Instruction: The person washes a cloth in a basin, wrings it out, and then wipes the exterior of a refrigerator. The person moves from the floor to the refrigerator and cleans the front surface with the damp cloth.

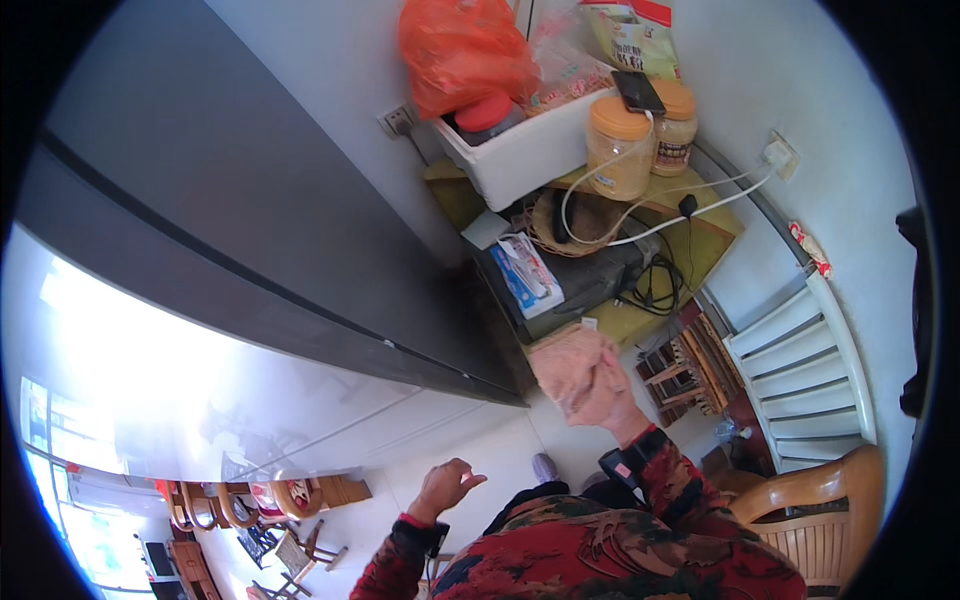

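Observation:
My right hand (pixel 611 390) grips a crumpled pinkish-brown cloth (pixel 568 367), spread beside the near corner of a low yellow-green table (pixel 626 319). My left hand (pixel 448 484) hangs over the floor with its fingers slightly curled and nothing in it. On the table lie a blue and white tissue pack (pixel 527 276), a wicker basket (pixel 592 221) and coiled black cables (pixel 658 289). A white foam box (pixel 525 161) carries an orange plastic bag (pixel 461 52) and a red-lidded jar (pixel 486 116). A black phone (pixel 638 91), with a cable plugged in, rests across two orange-lidded jars (pixel 619 146).
A tall grey cabinet-like appliance (pixel 300 187) with a glossy pale front fills the left. On the right are a white slatted chair back (pixel 802 367), a wooden armchair (pixel 855 495) and stacked wooden stools (pixel 690 367). White cables run to a wall socket (pixel 781 155).

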`<state>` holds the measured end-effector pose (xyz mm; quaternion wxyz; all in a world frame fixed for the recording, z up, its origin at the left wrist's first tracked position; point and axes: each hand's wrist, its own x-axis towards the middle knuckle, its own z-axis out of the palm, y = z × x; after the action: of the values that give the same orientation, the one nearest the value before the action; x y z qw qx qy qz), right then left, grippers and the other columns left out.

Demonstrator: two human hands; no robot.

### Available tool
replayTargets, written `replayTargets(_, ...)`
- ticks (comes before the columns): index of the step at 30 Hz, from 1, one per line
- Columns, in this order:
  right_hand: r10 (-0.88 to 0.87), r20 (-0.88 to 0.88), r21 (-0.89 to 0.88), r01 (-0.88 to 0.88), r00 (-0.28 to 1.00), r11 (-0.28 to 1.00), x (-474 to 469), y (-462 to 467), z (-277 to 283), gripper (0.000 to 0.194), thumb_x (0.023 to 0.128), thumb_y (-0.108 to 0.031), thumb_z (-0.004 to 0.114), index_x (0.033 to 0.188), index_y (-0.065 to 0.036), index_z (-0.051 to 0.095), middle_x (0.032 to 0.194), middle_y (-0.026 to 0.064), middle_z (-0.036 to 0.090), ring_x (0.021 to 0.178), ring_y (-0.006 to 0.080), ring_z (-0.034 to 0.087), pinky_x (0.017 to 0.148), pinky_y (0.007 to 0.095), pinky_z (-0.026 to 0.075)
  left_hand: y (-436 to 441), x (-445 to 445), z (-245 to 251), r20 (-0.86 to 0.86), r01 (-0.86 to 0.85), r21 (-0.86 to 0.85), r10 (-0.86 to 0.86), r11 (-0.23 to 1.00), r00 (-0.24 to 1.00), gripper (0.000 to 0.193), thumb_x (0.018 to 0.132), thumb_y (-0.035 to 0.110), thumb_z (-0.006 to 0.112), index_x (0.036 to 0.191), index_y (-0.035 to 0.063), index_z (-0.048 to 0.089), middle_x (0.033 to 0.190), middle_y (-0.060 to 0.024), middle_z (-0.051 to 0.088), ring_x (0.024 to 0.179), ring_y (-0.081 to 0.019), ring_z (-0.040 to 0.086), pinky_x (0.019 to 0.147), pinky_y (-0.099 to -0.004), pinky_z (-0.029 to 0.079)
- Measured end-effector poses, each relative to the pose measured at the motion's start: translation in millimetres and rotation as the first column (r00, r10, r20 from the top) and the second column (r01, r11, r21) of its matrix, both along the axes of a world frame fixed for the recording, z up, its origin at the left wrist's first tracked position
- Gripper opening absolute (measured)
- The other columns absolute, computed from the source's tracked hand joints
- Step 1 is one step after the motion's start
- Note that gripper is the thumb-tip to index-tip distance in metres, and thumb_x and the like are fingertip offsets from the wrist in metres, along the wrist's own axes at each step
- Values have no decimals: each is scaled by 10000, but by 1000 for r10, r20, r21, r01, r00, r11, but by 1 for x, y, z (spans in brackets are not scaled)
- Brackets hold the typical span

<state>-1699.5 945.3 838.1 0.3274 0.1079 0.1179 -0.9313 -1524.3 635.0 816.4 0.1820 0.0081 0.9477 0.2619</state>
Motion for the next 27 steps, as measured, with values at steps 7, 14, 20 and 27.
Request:
replayTargets(7,214,-346,-204,-296,913,933,-48,-138,55,489,978,-479,472,1250,-78,541,1105,71,668,1024,213,655,888,325,523,-43,35,15,-241,-395,179,429,901,870,230,910,236,643,865,10,649,841,-154,679,758,-317,673,667,-389,520)
replayTargets(14,86,-993,115,449,85,886,-83,-228,159,571,980,-349,474,1437,-34,339,1434,154,378,1360,256,331,1119,362,251,-39,45,24,-314,-739,284,788,610,530,264,922,257,614,885,-5,614,663,-95,652,591,-239,638,569,-335,479)
replayTargets(20,-36,-919,-194,371,-392,908,-145,-271,279,682,952,-349,490,1514,-55,240,1579,186,143,1477,346,82,1189,414,98,5,25,46,-290,-762,368,844,534,451,301,971,224,558,756,14,543,660,-111,589,591,-218,600,545,-365,469)
replayTargets(27,-218,-936,-312,364,-277,878,-303,-398,290,699,985,-437,396,1525,-40,200,1590,158,121,1474,309,118,1176,388,143,31,1,104,-324,-855,379,916,355,237,304,958,210,556,723,18,581,673,-114,610,617,-224,567,613,-368,460)
